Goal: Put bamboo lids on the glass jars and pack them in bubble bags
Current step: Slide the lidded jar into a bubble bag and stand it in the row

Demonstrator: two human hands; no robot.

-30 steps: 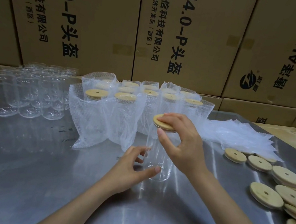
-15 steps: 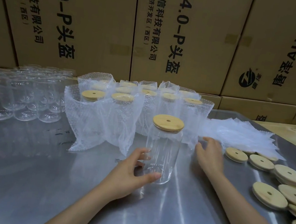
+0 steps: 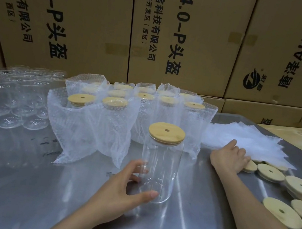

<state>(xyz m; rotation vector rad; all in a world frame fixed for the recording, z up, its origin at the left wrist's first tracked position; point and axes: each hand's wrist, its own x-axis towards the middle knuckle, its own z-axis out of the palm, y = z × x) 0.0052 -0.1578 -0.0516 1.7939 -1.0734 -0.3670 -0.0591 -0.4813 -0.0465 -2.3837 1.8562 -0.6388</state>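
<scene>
While cardboard boxes (image 3: 93, 19) wall a steel table (image 3: 18, 182): left hand (image 3: 123, 190) curled around lidded jar (image 3: 160, 166), right hand (image 3: 230, 157) spread flat on bubble bags (image 3: 249, 143) beside loose lids (image 3: 299, 189).

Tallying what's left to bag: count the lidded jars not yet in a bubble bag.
1. The lidded jar stands front and centre on the table, its base held by the left hand. Bagged jars behind may hide others.
</scene>
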